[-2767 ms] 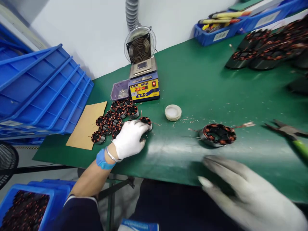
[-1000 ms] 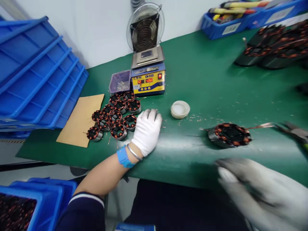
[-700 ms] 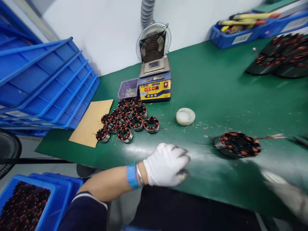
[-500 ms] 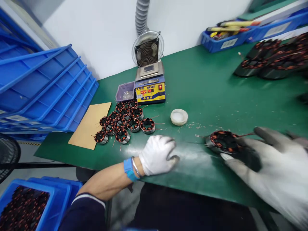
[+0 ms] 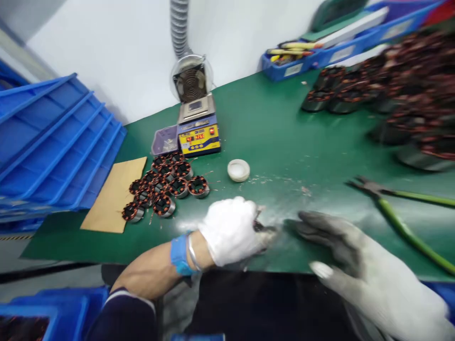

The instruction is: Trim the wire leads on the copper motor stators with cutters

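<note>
My left hand (image 5: 234, 231), in a white glove with a blue band at the wrist, is closed on a copper-wound ring (image 5: 259, 224); only a small dark part of it shows between the fingers. To its right my right hand (image 5: 341, 255), gloved and blurred, has its thumb and fingers apart with nothing between them. Several wound rings (image 5: 164, 205) stand in a group on the green table left of my left hand. Beyond my hands sits a small white dish (image 5: 238, 170). Green-handled cutters (image 5: 387, 199) lie right of it.
A solder pot unit (image 5: 199, 139) with a lit display stands at the back, beside a purple tray (image 5: 165, 140). Blue crates (image 5: 57, 142) are stacked at the left, next to cardboard (image 5: 115, 194). More wound rings (image 5: 344, 97) and a blue tool bin (image 5: 284, 70) occupy the right.
The view has turned to the right, bringing the cutters into sight. The ring near my right hand has passed to my left hand, which has closed on it, and my right hand has let go.
</note>
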A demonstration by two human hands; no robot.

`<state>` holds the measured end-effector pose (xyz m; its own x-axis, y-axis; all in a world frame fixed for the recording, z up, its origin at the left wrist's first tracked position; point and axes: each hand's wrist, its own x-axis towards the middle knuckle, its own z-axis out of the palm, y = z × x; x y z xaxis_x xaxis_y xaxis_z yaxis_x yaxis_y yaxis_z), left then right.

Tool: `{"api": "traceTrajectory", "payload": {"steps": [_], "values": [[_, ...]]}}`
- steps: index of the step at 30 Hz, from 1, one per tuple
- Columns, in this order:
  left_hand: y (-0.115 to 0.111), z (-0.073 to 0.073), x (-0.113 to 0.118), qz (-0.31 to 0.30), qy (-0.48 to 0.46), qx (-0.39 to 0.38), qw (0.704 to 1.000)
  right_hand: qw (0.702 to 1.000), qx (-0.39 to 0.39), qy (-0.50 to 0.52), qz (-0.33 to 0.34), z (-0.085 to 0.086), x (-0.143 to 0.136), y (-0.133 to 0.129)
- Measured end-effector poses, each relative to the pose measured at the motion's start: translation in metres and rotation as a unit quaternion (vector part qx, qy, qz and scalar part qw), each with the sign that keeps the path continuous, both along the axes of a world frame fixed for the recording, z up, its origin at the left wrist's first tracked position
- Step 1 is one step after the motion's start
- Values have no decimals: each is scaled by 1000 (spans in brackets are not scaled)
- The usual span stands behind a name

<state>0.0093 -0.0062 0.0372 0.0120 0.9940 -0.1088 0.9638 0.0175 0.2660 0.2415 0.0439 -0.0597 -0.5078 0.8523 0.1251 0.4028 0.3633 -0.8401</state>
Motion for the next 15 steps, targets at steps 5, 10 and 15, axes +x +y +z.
{"api": "traceTrajectory", "payload": {"steps": [5, 10, 15], "values": [[11, 3, -18, -48, -83, -73, 993, 968, -227, 111, -4, 18, -8, 5], [10, -4, -15, -49, -76, -59, 994, 971, -237, 35, 9, 35, -27, 13], [28, -12, -7, -55, -205, -97, 973, 963, -258, 82, 10, 40, -50, 16]]}}
